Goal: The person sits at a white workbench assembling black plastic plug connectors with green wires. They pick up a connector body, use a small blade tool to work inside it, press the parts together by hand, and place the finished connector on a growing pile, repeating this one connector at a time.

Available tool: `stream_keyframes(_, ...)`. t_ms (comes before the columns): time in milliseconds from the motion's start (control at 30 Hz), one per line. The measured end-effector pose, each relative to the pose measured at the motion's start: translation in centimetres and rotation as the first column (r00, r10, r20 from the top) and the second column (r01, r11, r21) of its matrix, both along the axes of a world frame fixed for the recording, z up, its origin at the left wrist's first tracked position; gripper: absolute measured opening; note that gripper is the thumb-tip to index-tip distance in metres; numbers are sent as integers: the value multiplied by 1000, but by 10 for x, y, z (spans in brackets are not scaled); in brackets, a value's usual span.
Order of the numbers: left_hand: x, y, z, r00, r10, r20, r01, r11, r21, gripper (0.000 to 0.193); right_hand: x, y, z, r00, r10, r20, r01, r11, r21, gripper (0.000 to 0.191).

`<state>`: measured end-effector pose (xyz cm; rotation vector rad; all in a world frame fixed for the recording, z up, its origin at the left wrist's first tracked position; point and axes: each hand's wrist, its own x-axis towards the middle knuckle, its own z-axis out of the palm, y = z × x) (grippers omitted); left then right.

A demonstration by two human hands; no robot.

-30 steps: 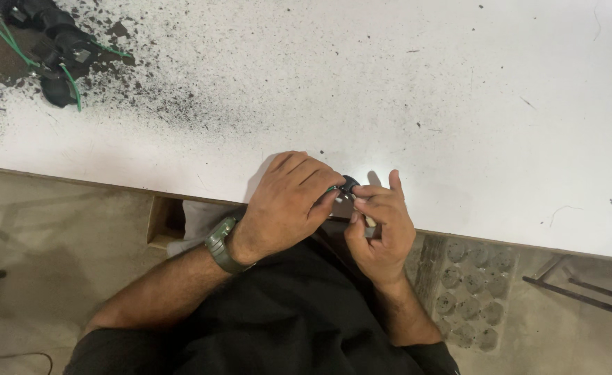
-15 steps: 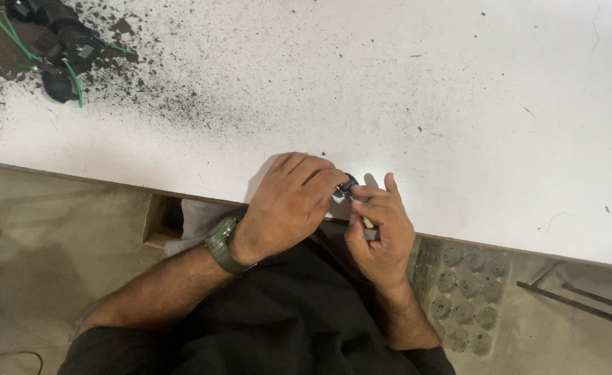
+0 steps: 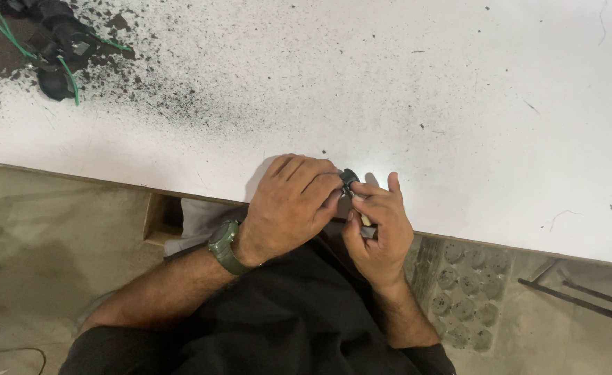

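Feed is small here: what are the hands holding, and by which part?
Both hands, left hand and right hand, pinch a small dark part between fingertips; exact grip spot cannot be told.

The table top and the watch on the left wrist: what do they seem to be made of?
The table top looks like a white laminated or painted board: smooth, flat, faintly shiny, speckled with black spray marks towards the far left. The watch on the left hand has a dull green strap, probably rubber or fabric; the weave is too small to tell.
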<state>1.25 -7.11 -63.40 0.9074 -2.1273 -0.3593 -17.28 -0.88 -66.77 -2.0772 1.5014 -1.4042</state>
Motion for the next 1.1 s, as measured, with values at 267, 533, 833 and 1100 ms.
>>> stream_keyframes(267,1,1,0,1000,12,9,-13,1000,17,17,2,-1,-4,999,-16,-49,14,999,-29,32)
stream_keyframes(533,0,0,-1,1000,21,15,-21,999,31,15,-1,0,5,1000,28,3,-28,999,46,30)
stream_keyframes(833,1,1,-3,1000,16,-9,-16,999,38,13,0,1,1,999,22,45,-22,1000,15,30)
stream_keyframes(1100,-1,1,-5,1000,19,-14,-19,1000,17,19,0,-1,-1,999,-16,-41,15,1000,-13,31)
